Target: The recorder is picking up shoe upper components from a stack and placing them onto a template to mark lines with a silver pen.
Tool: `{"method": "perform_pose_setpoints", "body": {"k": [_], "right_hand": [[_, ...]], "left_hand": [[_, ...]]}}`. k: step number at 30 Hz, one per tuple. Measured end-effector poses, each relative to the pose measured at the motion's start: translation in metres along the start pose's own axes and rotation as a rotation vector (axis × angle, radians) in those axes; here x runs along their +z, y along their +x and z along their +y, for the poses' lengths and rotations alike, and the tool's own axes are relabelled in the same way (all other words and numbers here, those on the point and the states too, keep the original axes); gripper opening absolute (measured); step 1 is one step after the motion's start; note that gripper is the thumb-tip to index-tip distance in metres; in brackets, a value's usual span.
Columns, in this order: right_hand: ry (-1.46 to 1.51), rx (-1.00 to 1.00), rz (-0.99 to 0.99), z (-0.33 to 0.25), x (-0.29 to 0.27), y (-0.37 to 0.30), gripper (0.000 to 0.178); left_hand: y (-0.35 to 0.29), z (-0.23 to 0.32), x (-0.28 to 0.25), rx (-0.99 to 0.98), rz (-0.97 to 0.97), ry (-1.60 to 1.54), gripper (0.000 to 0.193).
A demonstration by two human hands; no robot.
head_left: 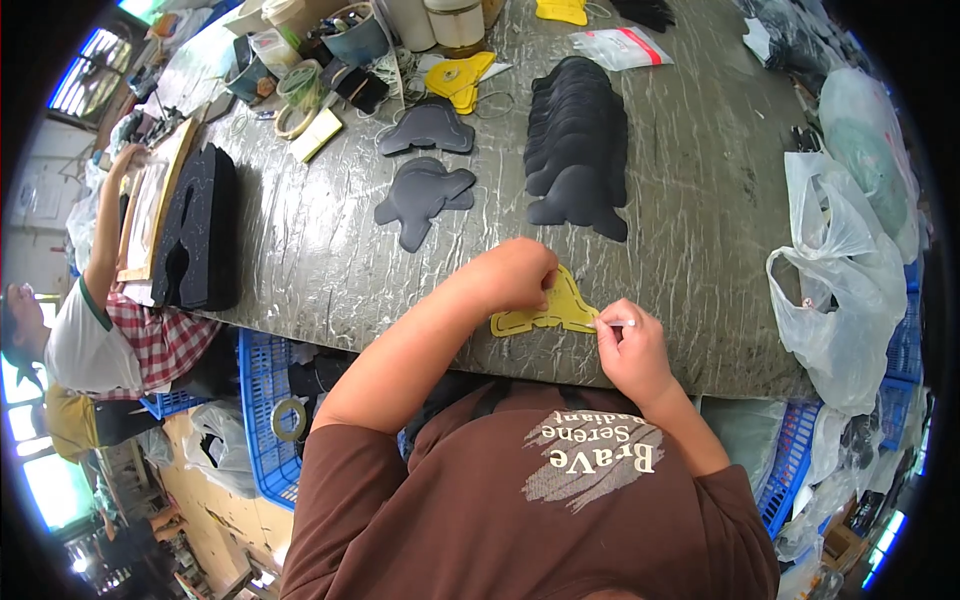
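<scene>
A yellow template (568, 303) with slots cut along its edges lies flat at the table's near edge. My left hand (512, 277) presses on its upper left part with curled fingers, the tips partly hidden. At its right end, my right hand (634, 352) is closed round a thin white pen-like marker (622, 323), whose tip meets the template's edge. Whatever lies under the template is hidden. Beyond my hands, a long overlapping row of black shaped pieces (576, 150) runs away from me. Left of it rest a few more black cut pieces (425, 195).
Another yellow template (461, 80) lies near pots and tubs (356, 40) at the back left. A black foam block (203, 230) stands at the left, where a co-worker (100, 320) reaches over a frame. Plastic bags (842, 260) hang at the right edge; blue crates (266, 410) sit below.
</scene>
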State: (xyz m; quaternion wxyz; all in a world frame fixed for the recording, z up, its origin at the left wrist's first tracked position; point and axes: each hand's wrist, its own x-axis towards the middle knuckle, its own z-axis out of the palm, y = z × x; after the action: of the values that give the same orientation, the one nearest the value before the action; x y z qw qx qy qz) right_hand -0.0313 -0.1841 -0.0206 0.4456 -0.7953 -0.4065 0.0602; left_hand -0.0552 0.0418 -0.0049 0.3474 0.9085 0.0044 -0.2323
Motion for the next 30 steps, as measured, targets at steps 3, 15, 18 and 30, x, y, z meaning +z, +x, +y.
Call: {"method": "perform_pose_setpoints", "body": {"k": [3, 15, 18, 30], "right_hand": [[-0.086, 0.035, -0.003, 0.003, -0.009, 0.012, 0.015], [-0.403, 0.27, -0.015, 0.051, -0.001, 0.08, 0.039], [-0.336, 0.305, -0.084, 0.043, -0.002, 0.067, 0.037], [-0.174, 0.133, -0.075, 0.002, 0.006, 0.012, 0.052]], "left_hand": [[-0.006, 0.013, -0.003, -0.076, 0.091, 0.145, 0.041], [-0.025, -0.028, -0.023, -0.09, 0.51, -0.228, 0.039], [-0.044, -0.075, -0.068, -0.174, 0.711, -0.186, 0.029], [-0.018, -0.009, 0.009, -0.125, 0.437, -0.328, 0.027]]}}
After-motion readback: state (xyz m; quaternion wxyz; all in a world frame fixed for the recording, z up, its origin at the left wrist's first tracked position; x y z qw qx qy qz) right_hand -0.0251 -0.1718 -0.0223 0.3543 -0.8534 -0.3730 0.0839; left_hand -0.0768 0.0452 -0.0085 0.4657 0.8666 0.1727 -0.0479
